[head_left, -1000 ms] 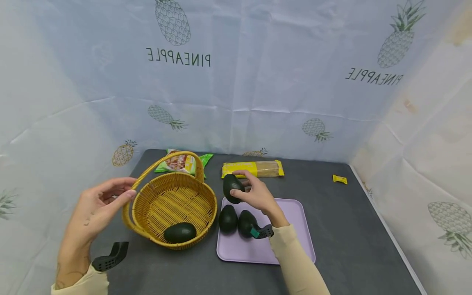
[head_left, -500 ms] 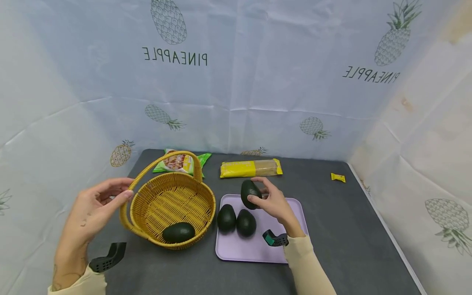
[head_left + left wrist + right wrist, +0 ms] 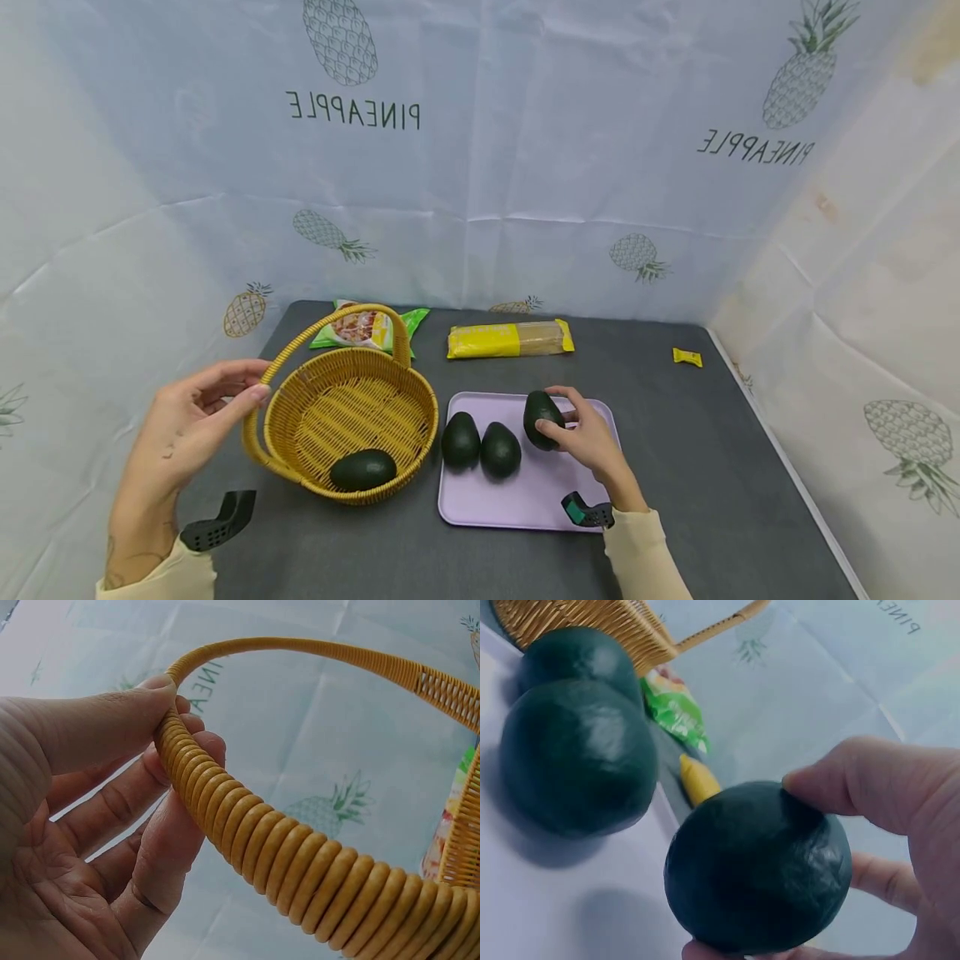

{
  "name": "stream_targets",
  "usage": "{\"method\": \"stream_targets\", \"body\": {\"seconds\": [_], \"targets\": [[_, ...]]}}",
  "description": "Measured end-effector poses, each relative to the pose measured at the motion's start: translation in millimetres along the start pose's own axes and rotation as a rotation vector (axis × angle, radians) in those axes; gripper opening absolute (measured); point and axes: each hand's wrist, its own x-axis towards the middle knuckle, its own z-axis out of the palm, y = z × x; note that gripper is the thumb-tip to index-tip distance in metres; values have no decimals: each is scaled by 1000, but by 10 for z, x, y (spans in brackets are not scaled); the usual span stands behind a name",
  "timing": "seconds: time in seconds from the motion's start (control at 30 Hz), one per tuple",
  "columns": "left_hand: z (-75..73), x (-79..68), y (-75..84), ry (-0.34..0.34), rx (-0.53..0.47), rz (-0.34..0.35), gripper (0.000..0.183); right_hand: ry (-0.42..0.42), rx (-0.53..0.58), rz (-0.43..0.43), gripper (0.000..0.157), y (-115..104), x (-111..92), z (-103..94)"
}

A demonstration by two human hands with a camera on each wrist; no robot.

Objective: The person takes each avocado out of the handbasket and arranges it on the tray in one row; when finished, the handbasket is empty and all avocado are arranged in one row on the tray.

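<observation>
In the head view my left hand [image 3: 197,425] pinches the handle [image 3: 255,825] of a yellow woven basket [image 3: 423,417], thumb and fingers around its left side. One dark green avocado [image 3: 363,471] lies at the front inside the basket. My right hand [image 3: 591,435] grips another avocado [image 3: 540,419] over the back right part of a lilac tray [image 3: 487,512]. In the right wrist view a shadow shows on the tray below the held avocado [image 3: 757,870]. Two more avocados [image 3: 461,440] stand side by side on the tray's left half.
Behind the basket lies a green snack bag [image 3: 360,327]. A yellow pack of noodles [image 3: 510,340] lies behind the tray, and a small yellow packet [image 3: 687,357] is at the far right. Printed cloth [image 3: 510,167] walls the dark table [image 3: 712,483] at back and sides.
My right hand has carried its avocado rightward and down, from the tray's back left edge to over its back right part. The left hand keeps its hold on the basket handle.
</observation>
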Motion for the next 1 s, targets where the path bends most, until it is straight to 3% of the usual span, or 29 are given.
{"method": "stream_targets", "body": {"seconds": [0.17, 0.53, 1.0], "targets": [[-7, 6, 5, 1, -8, 9, 27, 40, -18, 61, 58, 102, -94, 11], [-21, 3, -1, -11, 3, 10, 29, 76, -92, 80, 52, 225, -246, 130], [-24, 0, -1, -8, 12, 19, 29, 59, -206, 36, 50, 145, -306, 234]]}}
